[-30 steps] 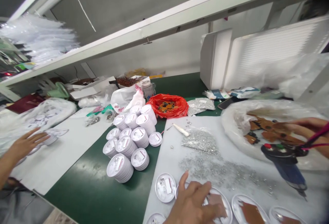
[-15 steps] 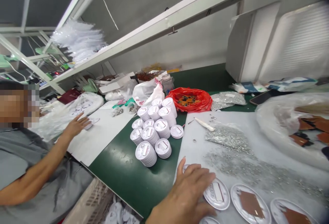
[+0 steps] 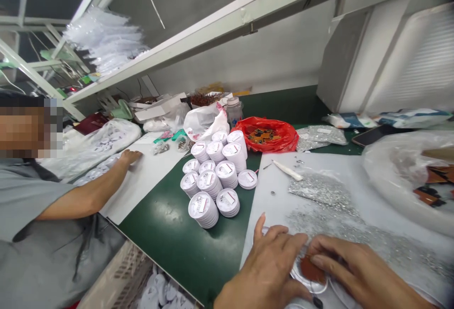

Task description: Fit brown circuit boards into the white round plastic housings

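Observation:
My left hand [image 3: 267, 266] lies flat on the white sheet [image 3: 280, 195], its fingers spread over a round white disc [image 3: 312, 286]. My right hand [image 3: 358, 271] meets it from the right, and its fingertips press a small brown circuit board [image 3: 312, 270] onto that disc. The disc is mostly hidden under both hands. Loose silver screws [image 3: 340, 214] are scattered on the sheet just beyond my fingers.
Stacks of white discs [image 3: 213, 181] stand on the green table [image 3: 170, 233]. A red bag of parts [image 3: 269, 136] and a clear bag of brown boards [image 3: 407, 176] lie behind. A co-worker in grey sits at left, one hand [image 3: 129, 156] on another white sheet.
My right hand has come into view and set a brown board on the disc under my left hand. The view has swung left, and the blue tool is out of sight.

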The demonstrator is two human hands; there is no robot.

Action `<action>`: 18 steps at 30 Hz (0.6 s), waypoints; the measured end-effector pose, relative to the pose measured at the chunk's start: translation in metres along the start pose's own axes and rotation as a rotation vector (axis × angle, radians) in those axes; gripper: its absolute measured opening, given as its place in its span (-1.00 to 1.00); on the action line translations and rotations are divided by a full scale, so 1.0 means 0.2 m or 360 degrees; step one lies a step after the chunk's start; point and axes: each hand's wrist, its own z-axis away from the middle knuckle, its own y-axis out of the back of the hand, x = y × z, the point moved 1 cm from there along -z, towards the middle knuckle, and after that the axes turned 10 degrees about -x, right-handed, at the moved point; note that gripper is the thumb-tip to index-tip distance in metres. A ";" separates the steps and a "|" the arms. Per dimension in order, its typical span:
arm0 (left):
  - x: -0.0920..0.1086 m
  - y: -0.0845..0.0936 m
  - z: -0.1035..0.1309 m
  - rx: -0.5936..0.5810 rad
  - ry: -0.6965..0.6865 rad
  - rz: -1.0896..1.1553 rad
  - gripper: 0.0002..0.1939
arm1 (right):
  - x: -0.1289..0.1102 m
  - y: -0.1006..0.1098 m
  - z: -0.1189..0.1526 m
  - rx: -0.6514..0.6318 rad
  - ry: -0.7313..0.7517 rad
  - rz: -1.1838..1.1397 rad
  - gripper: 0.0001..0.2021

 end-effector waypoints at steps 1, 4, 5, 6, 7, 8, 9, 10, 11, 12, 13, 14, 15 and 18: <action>0.00 0.00 0.00 0.0004 0.0001 0.0009 -0.14 | 0.01 -0.01 -0.01 0.0014 0.0004 0.0013 -0.60; 0.00 -0.01 0.00 0.0023 -0.0005 0.0046 -0.15 | 0.04 -0.05 -0.02 0.0064 0.0018 0.0054 -0.59; 0.00 -0.01 0.00 0.0026 -0.0003 0.0067 -0.18 | 0.05 -0.05 -0.02 0.0077 0.0028 0.0064 -0.59; 0.00 -0.01 0.00 0.0032 -0.0006 0.0088 -0.21 | 0.06 -0.06 -0.02 0.0086 0.0038 0.0072 -0.59; -0.01 -0.01 0.00 0.0035 -0.0007 0.0109 -0.24 | 0.07 -0.06 -0.02 0.0096 0.0051 0.0081 -0.60; -0.01 0.00 0.00 0.0032 -0.0011 0.0124 -0.25 | 0.08 -0.06 -0.02 0.0104 0.0060 0.0091 -0.61; -0.01 0.00 0.00 0.0030 -0.0013 0.0134 -0.25 | 0.08 -0.06 -0.01 0.0112 0.0068 0.0105 -0.62; -0.01 -0.01 0.00 0.0032 -0.0019 0.0132 -0.22 | 0.09 -0.06 -0.01 0.0121 0.0077 0.0120 -0.63; -0.01 -0.01 0.00 0.0037 -0.0023 0.0123 -0.18 | 0.10 -0.06 -0.01 0.0123 0.0087 0.0137 -0.65; -0.01 -0.01 0.00 0.0043 -0.0027 0.0109 -0.13 | 0.10 -0.06 0.00 0.0123 0.0099 0.0150 -0.66; -0.01 -0.02 0.00 0.0050 -0.0030 0.0092 -0.10 | 0.10 -0.06 0.00 0.0121 0.0110 0.0161 -0.65; -0.02 -0.03 0.01 0.0060 -0.0032 0.0074 -0.08 | 0.10 -0.06 0.00 0.0121 0.0119 0.0170 -0.65; -0.02 -0.03 0.01 0.0069 -0.0034 0.0060 -0.09 | 0.10 -0.06 -0.01 0.0131 0.0127 0.0179 -0.64; -0.02 -0.05 0.01 0.0093 -0.0028 0.0055 -0.20 | 0.10 -0.07 -0.02 0.0233 0.0131 0.0239 -0.64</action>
